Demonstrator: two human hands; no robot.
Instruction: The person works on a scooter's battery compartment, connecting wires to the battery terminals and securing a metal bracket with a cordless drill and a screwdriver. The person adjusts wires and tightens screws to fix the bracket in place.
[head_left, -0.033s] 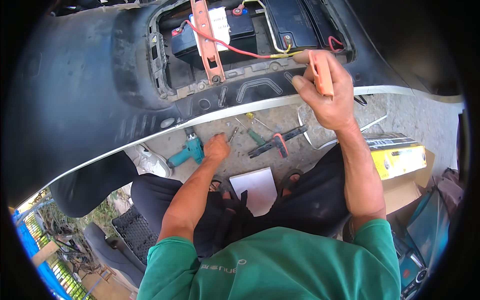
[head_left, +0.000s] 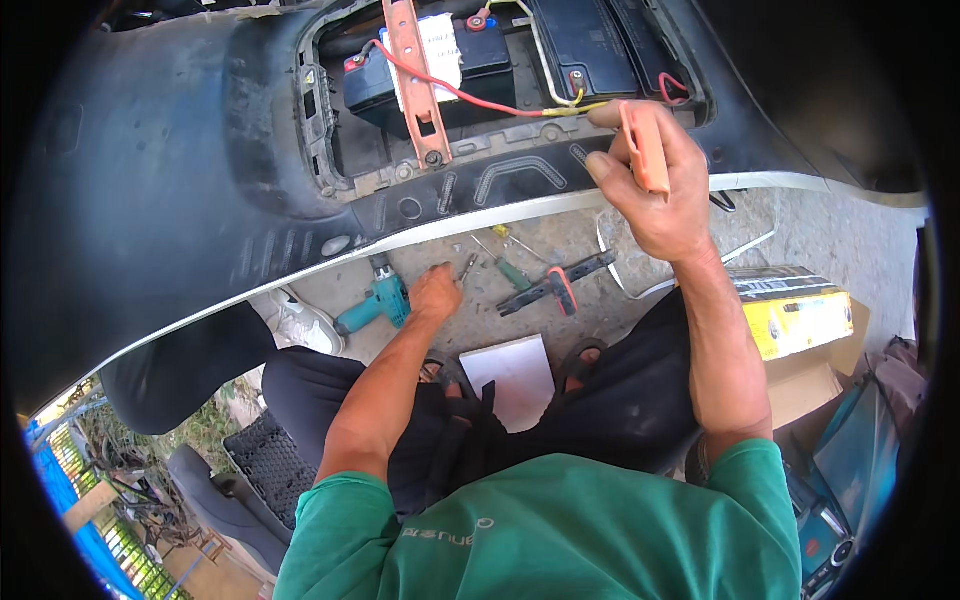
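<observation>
My right hand [head_left: 662, 205] is raised over the vehicle's sill, its thumb and fingers closed round an orange channel-shaped piece [head_left: 645, 150]. Down by the concrete floor, my left hand [head_left: 436, 292] has its fingers curled. A short metal bit [head_left: 469, 266] juts out beside its fingertips and seems to be pinched there; its lower end is hidden. Just left of that hand lies a teal power drill [head_left: 385, 302]. In the opening above sit a dark battery [head_left: 485, 55] under an orange metal bracket [head_left: 408, 60] and another black battery [head_left: 585, 45]. A red cable [head_left: 480, 103] runs between them.
A green-handled screwdriver [head_left: 513, 274], a yellow-handled one [head_left: 502, 231] and a black bar with a red-edged handle [head_left: 563, 290] lie on the floor. Between my feet is a white slab [head_left: 512, 375]. At right stands a yellow box [head_left: 800, 320]; another person's shoe [head_left: 305, 325] is at left.
</observation>
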